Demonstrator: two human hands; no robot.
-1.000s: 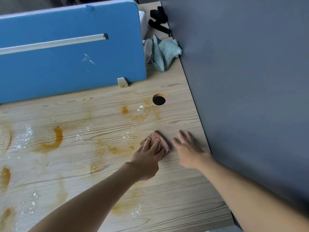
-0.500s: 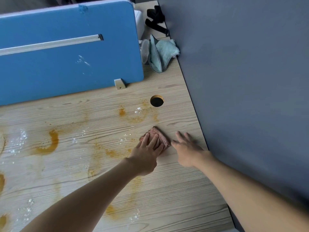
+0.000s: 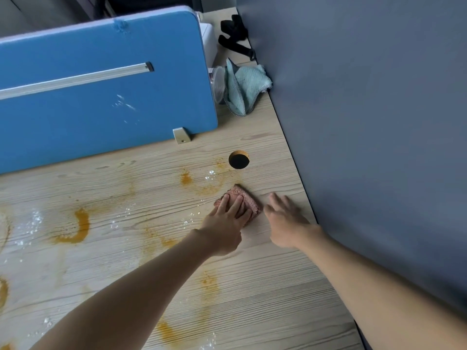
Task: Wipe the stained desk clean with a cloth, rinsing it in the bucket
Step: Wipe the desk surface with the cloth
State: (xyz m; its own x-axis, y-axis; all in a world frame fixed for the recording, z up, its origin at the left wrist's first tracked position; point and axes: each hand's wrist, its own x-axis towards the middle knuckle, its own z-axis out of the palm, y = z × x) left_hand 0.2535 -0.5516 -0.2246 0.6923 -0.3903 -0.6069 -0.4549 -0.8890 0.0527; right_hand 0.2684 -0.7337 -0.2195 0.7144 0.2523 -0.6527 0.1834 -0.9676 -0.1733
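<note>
Pressing flat, fingers spread, the left hand [image 3: 227,224] pins a folded pinkish cloth [image 3: 246,201] to the stained desk [image 3: 273,306] near its right edge; the right hand [image 3: 286,223] lies open just beside it. No writing shows.

cloth: small folded reddish-brown rag [image 3: 244,198], flat at the desk's 3 o'clock
desk: pale wood-grain top [image 3: 265,286], streaked with orange stains

The left hand [image 3: 225,227] presses flat on a pink cloth [image 3: 243,200] on the wooden surface [image 3: 265,299]; the right hand [image 3: 286,223] lies spread just beside it; orange stains [image 3: 80,227] mark the surface; a teal cloth [image 3: 243,88] lies behind the blue divider [image 3: 101,97].
</note>
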